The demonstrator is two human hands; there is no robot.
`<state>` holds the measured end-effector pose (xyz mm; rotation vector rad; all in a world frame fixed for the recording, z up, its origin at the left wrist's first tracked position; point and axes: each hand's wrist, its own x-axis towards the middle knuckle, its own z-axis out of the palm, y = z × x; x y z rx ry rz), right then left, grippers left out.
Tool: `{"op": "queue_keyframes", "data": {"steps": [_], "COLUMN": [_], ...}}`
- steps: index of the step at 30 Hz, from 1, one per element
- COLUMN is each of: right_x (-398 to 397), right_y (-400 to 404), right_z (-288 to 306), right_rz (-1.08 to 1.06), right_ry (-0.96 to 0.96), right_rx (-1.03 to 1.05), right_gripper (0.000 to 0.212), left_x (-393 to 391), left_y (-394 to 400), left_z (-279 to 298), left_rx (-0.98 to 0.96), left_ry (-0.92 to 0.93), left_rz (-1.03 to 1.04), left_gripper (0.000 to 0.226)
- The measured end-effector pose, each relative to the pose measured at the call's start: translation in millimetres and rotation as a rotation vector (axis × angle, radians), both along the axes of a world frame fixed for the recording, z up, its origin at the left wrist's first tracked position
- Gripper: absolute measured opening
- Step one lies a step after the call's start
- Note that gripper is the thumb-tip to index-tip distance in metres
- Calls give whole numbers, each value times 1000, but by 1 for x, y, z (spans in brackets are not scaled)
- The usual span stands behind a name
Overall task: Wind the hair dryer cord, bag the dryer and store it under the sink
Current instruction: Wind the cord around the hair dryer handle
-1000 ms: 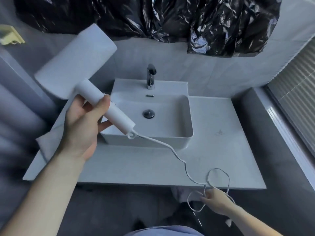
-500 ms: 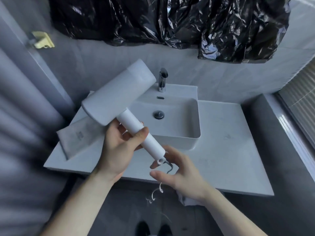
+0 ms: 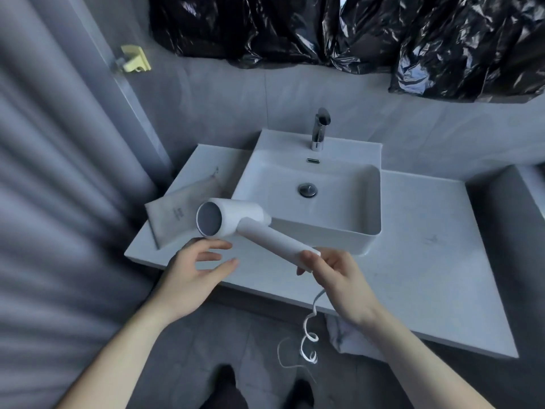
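You're facing a pale vanity counter (image 3: 418, 231) with a white rectangular basin (image 3: 368, 202) at frame centre, chrome faucet (image 3: 320, 128) at its back edge. Grey tiled wall (image 3: 224, 95) behind. Crumpled black plastic sheeting (image 3: 339, 31) covers the upper frame. Small yellow hook (image 3: 135, 58) upper left on a grey panel. Dark grey floor (image 3: 182, 343) at bottom. Light is cool, dim.

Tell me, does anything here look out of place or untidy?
Yes. The cord hangs loose in curls below the counter edge, not yet wound. Black plastic sheeting covers the wall above the sink, which looks unusual.
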<state>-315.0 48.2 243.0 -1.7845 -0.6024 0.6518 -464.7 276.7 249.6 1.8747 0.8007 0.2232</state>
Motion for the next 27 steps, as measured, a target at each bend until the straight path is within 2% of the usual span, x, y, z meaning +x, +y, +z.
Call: {"op": "queue_keyframes", "data": {"steps": [3, 6, 9, 11, 14, 16, 21, 24, 27], "right_x": [-4, -11, -23, -34, -51, -63, -95, -105, -108], "right_y": [5, 17, 37, 53, 77, 92, 118, 126, 130], "right_z": [-4, -4, -5, -5, -8, -11, -17, -26, -39], "right_rz": [1, 44, 55, 25, -39, -90, -272, -344, -310], "right_ry": [97, 177, 246, 284, 351, 408, 447, 481, 511], "right_rx": [37, 88, 109, 105, 108, 115, 89, 54, 3], "right_gripper": [54, 50, 49, 48, 48, 49, 59, 56, 64], "left_x": [-19, -26, -22, -19, -21, -27, -45, -54, -59], "left_y": [26, 55, 83, 100, 125, 141, 163, 169, 170], "left_z": [-8, -10, -11, -10, -11, -15, -33, -42, -46], "left_rx": [99, 123, 106, 57, 37, 2, -166, -266, -400], "left_ry": [38, 14, -66, -120, -210, -255, -311, -259, -167], "left_rz": [35, -90, -246, -311, -381, -427, -436, -412, -379], "left_gripper": [56, 91, 99, 87, 50, 37, 42, 39, 29]}}
